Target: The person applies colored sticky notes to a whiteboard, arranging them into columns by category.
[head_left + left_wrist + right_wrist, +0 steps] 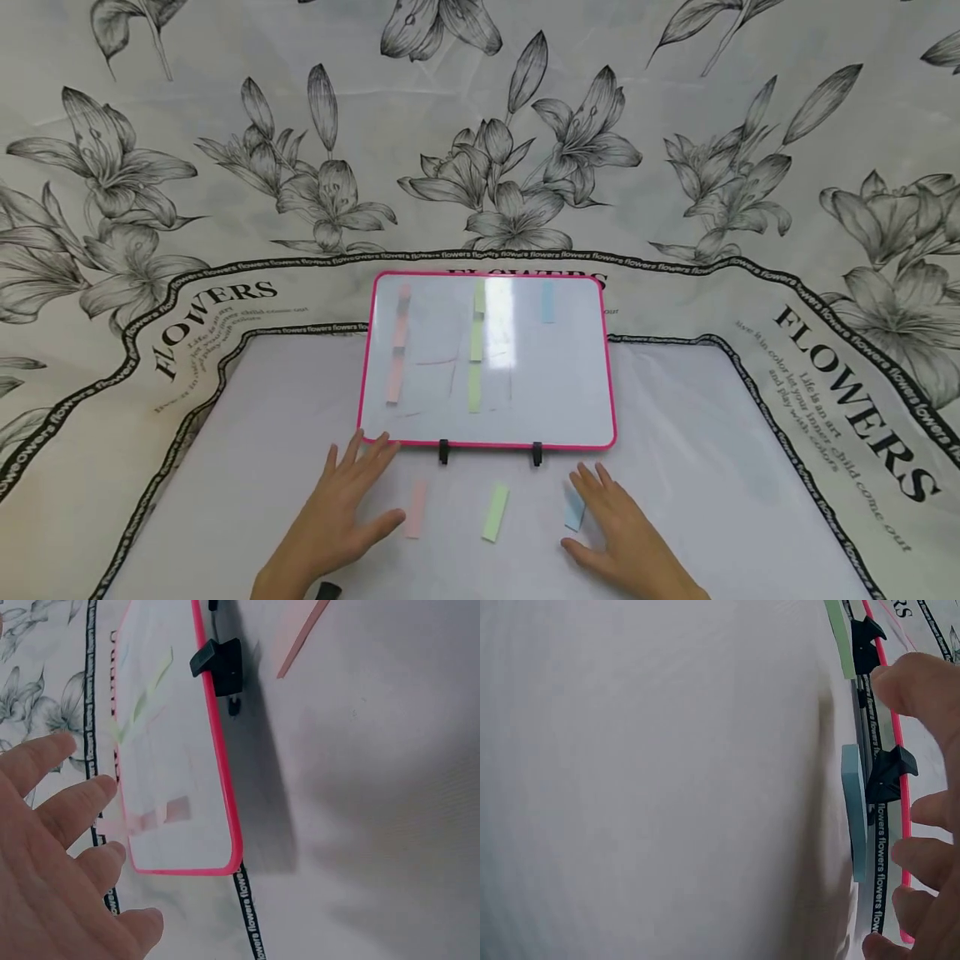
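Note:
A whiteboard (562, 392) with a pink frame stands tilted back on the table. Pink paper strips (394, 383) run down its left side, green strips (475, 390) down its middle, and a single blue strip (547, 304) is at its upper right. My left hand (341, 512), fingers spread, is by the lower left corner, holding nothing. In front of the board lie a pink sticky-note pad (416, 508), a green pad (496, 512) and a blue pad (574, 510). My right hand (622, 529) hovers beside the blue pad, partly covering it in the head view, fingers loosely extended and empty.
Two black clips (443, 452) support the board's lower edge. A small dark object (328, 591) shows at the bottom edge near my left wrist. The white table top (735, 467) is bordered by a flower-printed cloth (675, 292) that rises behind the board.

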The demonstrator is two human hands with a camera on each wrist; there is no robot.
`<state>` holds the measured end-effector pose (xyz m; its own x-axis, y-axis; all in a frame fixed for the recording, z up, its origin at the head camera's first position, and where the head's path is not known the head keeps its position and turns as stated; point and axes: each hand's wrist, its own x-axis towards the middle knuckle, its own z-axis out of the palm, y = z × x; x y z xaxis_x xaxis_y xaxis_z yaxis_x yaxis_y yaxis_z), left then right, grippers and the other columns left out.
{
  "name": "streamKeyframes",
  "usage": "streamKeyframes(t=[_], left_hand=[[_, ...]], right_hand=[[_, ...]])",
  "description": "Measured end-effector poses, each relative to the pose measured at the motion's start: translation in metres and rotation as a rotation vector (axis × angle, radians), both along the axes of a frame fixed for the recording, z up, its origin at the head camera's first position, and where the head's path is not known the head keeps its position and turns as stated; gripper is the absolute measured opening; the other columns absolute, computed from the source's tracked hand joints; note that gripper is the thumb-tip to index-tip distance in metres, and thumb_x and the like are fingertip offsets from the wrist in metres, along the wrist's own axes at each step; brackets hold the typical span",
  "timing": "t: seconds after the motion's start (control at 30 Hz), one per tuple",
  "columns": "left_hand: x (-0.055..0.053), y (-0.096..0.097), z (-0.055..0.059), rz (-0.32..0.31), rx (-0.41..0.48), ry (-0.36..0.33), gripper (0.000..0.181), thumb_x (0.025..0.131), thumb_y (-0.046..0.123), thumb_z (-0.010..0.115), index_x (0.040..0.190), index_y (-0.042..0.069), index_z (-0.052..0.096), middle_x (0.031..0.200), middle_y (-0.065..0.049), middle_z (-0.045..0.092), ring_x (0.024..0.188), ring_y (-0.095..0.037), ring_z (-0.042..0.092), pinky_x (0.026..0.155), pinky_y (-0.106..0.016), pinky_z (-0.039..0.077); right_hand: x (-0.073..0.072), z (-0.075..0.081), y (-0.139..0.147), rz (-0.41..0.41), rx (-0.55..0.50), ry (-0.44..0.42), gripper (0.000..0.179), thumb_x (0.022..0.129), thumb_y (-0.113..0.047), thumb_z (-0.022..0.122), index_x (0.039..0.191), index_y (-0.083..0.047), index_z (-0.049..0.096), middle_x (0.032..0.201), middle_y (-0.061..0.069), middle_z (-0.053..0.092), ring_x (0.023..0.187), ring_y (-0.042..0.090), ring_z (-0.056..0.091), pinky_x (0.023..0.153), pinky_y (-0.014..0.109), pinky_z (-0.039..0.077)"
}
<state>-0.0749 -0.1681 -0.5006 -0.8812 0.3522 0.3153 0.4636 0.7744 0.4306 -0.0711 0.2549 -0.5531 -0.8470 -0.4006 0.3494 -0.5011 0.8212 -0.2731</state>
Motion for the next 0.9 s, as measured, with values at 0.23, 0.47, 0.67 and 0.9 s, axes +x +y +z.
streamKeyframes(t=[0.23,0.47,0.67,0.9], left_hand=[[0.005,0.006,-0.004,-0.020,0.025,0.020,0.083,0.085,0.044,0.080,0.158,0.024,0.044,0.161,-0.004,0.046,0.150,-0.047,0.035,0.115,-0.074,0.023],[0.006,0.012,-0.009,-0.048,0.059,0.013,0.081,0.089,0.047,0.076,0.159,0.027,0.042,0.160,-0.005,0.047,0.151,-0.046,0.034,0.118,-0.071,0.022],[0.003,0.030,-0.016,-0.145,0.051,-0.011,0.077,0.093,0.054,0.069,0.160,0.030,0.038,0.160,-0.003,0.048,0.152,-0.045,0.032,0.124,-0.063,0.017],[0.001,0.045,-0.015,-0.213,0.071,0.015,0.073,0.096,0.058,0.063,0.159,0.027,0.041,0.161,-0.002,0.046,0.151,-0.043,0.035,0.131,-0.039,0.005]], right_hand=[[0.004,-0.009,-0.002,-0.040,0.047,-0.103,0.081,0.081,-0.050,0.083,0.145,-0.006,0.058,0.150,0.011,0.058,0.141,0.040,0.051,0.117,0.004,-0.007],[0.000,-0.008,-0.004,-0.023,0.033,-0.035,0.064,0.084,-0.039,0.083,0.135,-0.005,0.066,0.145,0.012,0.062,0.134,0.035,0.059,0.124,0.016,0.015],[-0.003,-0.007,0.001,-0.017,0.024,-0.094,0.050,0.087,-0.031,0.082,0.128,-0.005,0.070,0.145,0.013,0.062,0.134,0.035,0.058,0.109,0.051,0.048],[-0.005,0.000,0.001,-0.035,0.010,-0.192,0.052,0.086,-0.032,0.083,0.129,-0.005,0.070,0.147,0.013,0.060,0.136,0.036,0.057,0.108,0.053,0.049]])
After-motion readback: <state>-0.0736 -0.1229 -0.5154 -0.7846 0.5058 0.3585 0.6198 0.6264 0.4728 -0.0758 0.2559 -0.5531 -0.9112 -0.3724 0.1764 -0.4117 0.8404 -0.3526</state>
